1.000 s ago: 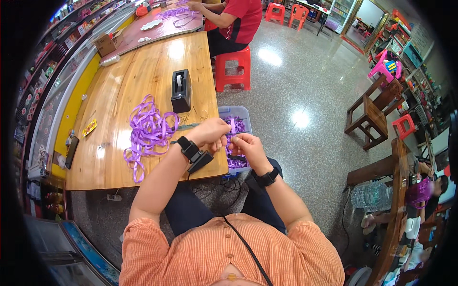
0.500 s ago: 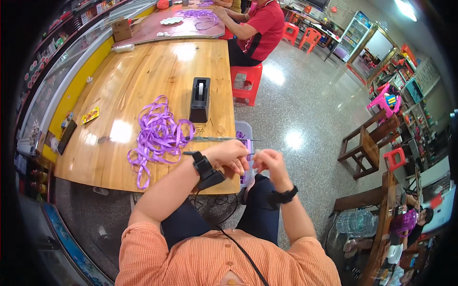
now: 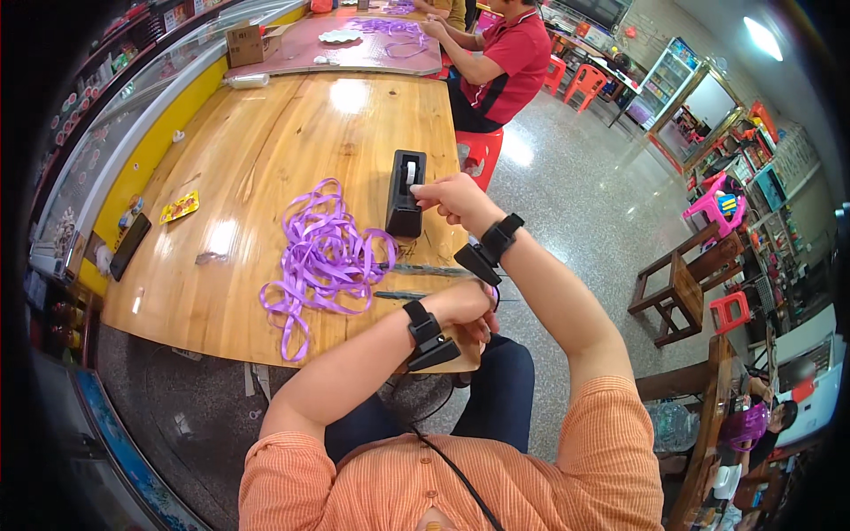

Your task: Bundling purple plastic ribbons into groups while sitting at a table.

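Note:
My right hand (image 3: 453, 200) reaches over the table to a black tape dispenser (image 3: 405, 217). Its thumb and forefinger pinch together at the tape (image 3: 411, 172), though the strip itself is too small to make out. By the table's near right corner, my left hand (image 3: 469, 306) is closed around a thin dark stick (image 3: 400, 295) whose ends poke out on both sides. Another dark stick (image 3: 431, 270) lies just beyond it. Left of the dispenser spreads a loose, tangled heap of purple ribbon (image 3: 323, 252).
The wooden table (image 3: 230, 168) meets a pinkish table (image 3: 301, 55) with a white plate (image 3: 341, 36) and a cardboard box (image 3: 248, 46). A person in a red shirt (image 3: 518, 62) sits there, handling purple ribbon. A yellow packet (image 3: 180, 207) and a black phone-like object (image 3: 131, 248) lie left.
My right hand has left my left hand and moved forward to the tape dispenser. My left hand stays near the table corner. The whole view has shifted slightly.

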